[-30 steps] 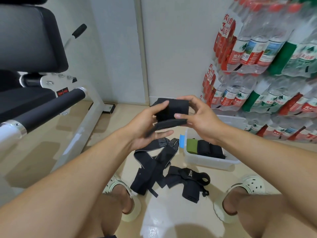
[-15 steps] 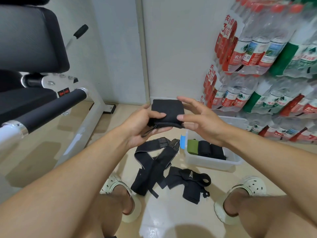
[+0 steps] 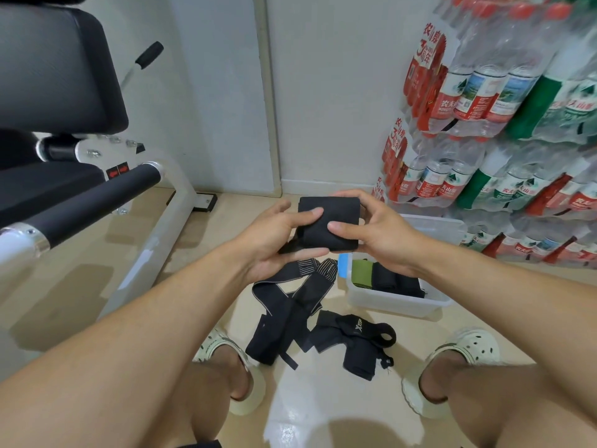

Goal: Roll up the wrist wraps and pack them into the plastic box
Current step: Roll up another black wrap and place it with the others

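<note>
Glossy beige tiled floor (image 3: pixel 97 270), pale grey wall (image 3: pixel 329 92) behind. White-framed exercise bench with black padding (image 3: pixel 58 76) at left; stacked shrink-wrapped packs of bottled water (image 3: pixel 500 124) at right. On the floor between two feet in cream perforated clogs (image 3: pixel 468 347): loose black wrist wraps with grey striped ends (image 3: pixel 290 302), a crumpled black logo wrap (image 3: pixel 352 341) just beside them, and a clear plastic box (image 3: pixel 387 300) holding one green and some black rolls. Above these, both hands grasp a rolled black wrist wrap (image 3: pixel 328 223): left hand (image 3: pixel 274 237) with thumb on top and fingers underneath, right hand (image 3: pixel 378 234) pinching the other end. Against half a second ago, the right fingers have curled round the roll, and the hanging strap end is tucked closer under it.
</note>
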Demonstrator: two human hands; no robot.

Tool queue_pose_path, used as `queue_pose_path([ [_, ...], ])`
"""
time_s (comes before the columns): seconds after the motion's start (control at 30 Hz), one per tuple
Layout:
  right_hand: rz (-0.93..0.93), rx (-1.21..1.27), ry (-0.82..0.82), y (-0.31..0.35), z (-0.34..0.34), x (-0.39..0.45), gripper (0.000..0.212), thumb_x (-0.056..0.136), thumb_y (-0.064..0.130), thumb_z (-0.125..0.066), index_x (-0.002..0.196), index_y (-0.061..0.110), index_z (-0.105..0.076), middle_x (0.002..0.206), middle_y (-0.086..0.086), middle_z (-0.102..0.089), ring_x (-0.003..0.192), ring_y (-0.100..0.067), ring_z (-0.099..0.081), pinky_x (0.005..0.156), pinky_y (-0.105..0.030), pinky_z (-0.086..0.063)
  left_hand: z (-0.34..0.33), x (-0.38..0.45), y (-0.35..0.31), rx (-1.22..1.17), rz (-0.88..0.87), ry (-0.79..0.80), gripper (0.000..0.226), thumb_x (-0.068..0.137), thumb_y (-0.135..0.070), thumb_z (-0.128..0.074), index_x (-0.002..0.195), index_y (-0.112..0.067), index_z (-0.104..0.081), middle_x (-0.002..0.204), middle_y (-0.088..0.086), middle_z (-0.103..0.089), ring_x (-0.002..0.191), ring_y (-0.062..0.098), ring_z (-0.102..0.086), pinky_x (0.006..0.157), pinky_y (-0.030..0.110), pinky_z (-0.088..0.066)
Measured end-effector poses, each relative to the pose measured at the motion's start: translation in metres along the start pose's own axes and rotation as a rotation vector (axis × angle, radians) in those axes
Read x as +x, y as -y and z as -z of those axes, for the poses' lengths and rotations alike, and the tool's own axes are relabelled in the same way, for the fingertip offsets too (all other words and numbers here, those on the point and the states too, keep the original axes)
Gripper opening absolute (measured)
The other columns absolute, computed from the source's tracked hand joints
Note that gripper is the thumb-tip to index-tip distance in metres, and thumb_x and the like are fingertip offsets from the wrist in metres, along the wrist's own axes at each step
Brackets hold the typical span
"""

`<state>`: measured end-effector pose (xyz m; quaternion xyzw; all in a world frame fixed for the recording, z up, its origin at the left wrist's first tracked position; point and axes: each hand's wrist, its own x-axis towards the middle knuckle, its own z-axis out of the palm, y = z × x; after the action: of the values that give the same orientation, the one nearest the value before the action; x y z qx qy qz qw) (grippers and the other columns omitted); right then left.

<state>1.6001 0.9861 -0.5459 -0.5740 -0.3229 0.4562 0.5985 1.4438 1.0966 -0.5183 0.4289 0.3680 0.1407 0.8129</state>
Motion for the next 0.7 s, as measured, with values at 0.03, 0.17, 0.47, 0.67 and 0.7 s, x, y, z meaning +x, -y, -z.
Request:
queue_pose_path([
  [0.03,0.010,-0.016,-0.004,0.000,0.000,0.000,0.045,0.086,0.002,-0.075,0.125,0.019,-0.061,0.121,-0.007,-0.065,0.106,-0.025,-0.071,0.077,-0.038,-0.062,0.000,0.000,0.000,-0.005,-0.009,-0.001,0.088,0.086,-0.005,-0.077,0.157,-0.024,-0.028,0.138,0.012,-0.058,0.101,0.034,-0.074,0.075,0.047,-0.063],
  [0.17,-0.038,0.073,-0.042,0.003,0.002,0.000,0.050,0.087,0.003,-0.075,0.133,0.012,-0.058,0.126,-0.010,-0.068,0.105,-0.023,-0.074,0.079,-0.035,-0.061,-0.007,0.003,0.002,-0.055,-0.060,-0.033,0.078,0.088,0.000,-0.073,0.153,-0.019,-0.035,0.127,0.016,-0.065,0.097,0.034,-0.075,0.073,0.046,-0.063],
  [0.47,-0.068,-0.061,-0.180,0.015,0.031,-0.043,0.054,0.085,0.004,-0.079,0.134,0.012,-0.057,0.128,-0.009,-0.068,0.110,-0.023,-0.072,0.085,-0.034,-0.061,-0.041,0.008,0.017,0.110,-0.052,0.084,0.085,0.086,-0.003,-0.076,0.155,-0.020,-0.029,0.127,0.010,-0.069,0.109,0.030,-0.070,0.080,0.047,-0.062],
  [0.67,-0.138,-0.571,-0.319,0.002,0.060,-0.094,0.059,0.073,0.011,-0.091,0.122,0.023,-0.061,0.111,0.001,-0.072,0.099,-0.016,-0.071,0.083,-0.033,-0.059,-0.052,0.002,0.038,0.941,-0.115,0.147,0.123,0.077,-0.031,-0.088,0.162,-0.027,0.000,0.154,0.007,-0.043,0.133,0.027,-0.050,0.097,0.031,-0.042],
  [0.7,-0.205,-0.624,-0.296,-0.005,0.069,-0.099,0.056,0.073,0.010,-0.091,0.119,0.022,-0.062,0.108,0.001,-0.073,0.099,-0.017,-0.071,0.085,-0.033,-0.058,-0.055,0.002,0.041,1.029,-0.134,0.168,0.122,0.079,-0.031,-0.086,0.162,-0.025,0.003,0.157,0.009,-0.040,0.134,0.028,-0.049,0.093,0.027,-0.039],
])
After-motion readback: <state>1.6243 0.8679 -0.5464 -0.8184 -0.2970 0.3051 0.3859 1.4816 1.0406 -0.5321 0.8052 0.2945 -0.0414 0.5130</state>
